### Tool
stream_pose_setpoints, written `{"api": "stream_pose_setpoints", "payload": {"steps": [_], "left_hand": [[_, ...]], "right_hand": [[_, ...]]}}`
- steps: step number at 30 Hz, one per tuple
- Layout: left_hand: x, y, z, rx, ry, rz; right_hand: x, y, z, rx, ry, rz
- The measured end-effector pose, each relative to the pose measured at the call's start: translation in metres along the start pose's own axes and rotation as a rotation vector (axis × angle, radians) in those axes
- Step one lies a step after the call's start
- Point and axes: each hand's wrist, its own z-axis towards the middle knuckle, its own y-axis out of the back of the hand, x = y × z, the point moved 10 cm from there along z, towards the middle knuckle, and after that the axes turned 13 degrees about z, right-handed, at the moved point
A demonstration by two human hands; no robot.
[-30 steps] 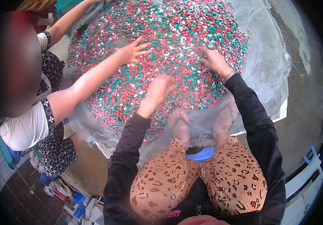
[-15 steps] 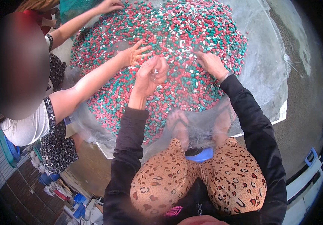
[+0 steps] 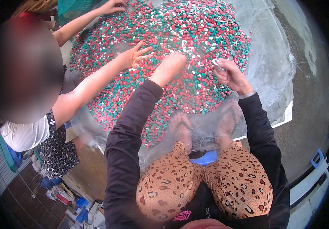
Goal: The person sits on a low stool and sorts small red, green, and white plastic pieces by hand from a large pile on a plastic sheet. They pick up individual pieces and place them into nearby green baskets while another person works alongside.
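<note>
A wide heap of small red, green and white plastic pieces (image 3: 206, 91) spreads in front of me. My left hand (image 3: 170, 68) is over its middle, back upward, fingers curled down and mostly hidden; what they hold cannot be made out. Just beyond it lie a few white curved plastic hooks (image 3: 187, 46). Over the right side of the heap, my right hand (image 3: 231, 75) is closed, pinching a white curved plastic hook (image 3: 217, 63) between thumb and fingers.
At my left a co-worker reaches in, one spread hand (image 3: 133, 56) on the heap and another hand (image 3: 113, 6) at its far edge. Clear plastic sheeting (image 3: 265, 76) lies under the heap. My feet (image 3: 180, 128) rest at its near edge. A blue-white plastic frame (image 3: 311, 183) stands at right.
My left hand has moved right and forward, turning its back upward. My right hand has drawn back and right, and now shows a white hook in its fingers.
</note>
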Motion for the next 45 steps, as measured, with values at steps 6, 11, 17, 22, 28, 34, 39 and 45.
{"api": "stream_pose_setpoints", "payload": {"steps": [6,11,17,22,28,34,39,45], "left_hand": [[0.028,0.013,-0.015,-0.113,0.148,-0.329],[0.015,-0.001,-0.005,-0.034,0.049,-0.150],[0.042,0.026,-0.026,-0.005,0.230,-0.328],[0.080,0.048,-0.070,-0.083,0.555,-0.806],[0.041,0.026,-0.013,-0.133,0.199,-0.350],[0.037,-0.005,-0.009,0.108,0.176,-0.145],[0.058,0.038,-0.057,0.091,0.392,-1.104],[0.020,0.092,-0.042,-0.127,-0.064,-2.502]], "right_hand": [[0.040,-0.061,-0.031,0.393,0.138,0.339],[0.028,-0.034,0.009,0.023,0.045,0.146],[0.030,-0.005,0.106,-0.201,0.235,-1.200],[-0.012,-0.006,0.111,-0.140,0.222,-1.789],[-0.029,-0.024,0.059,-0.107,0.282,-1.713],[0.001,-0.009,0.008,-0.111,0.019,-0.100],[0.044,-0.062,-0.028,0.439,0.125,0.368],[0.040,-0.052,-0.013,0.306,0.048,0.535]]}}
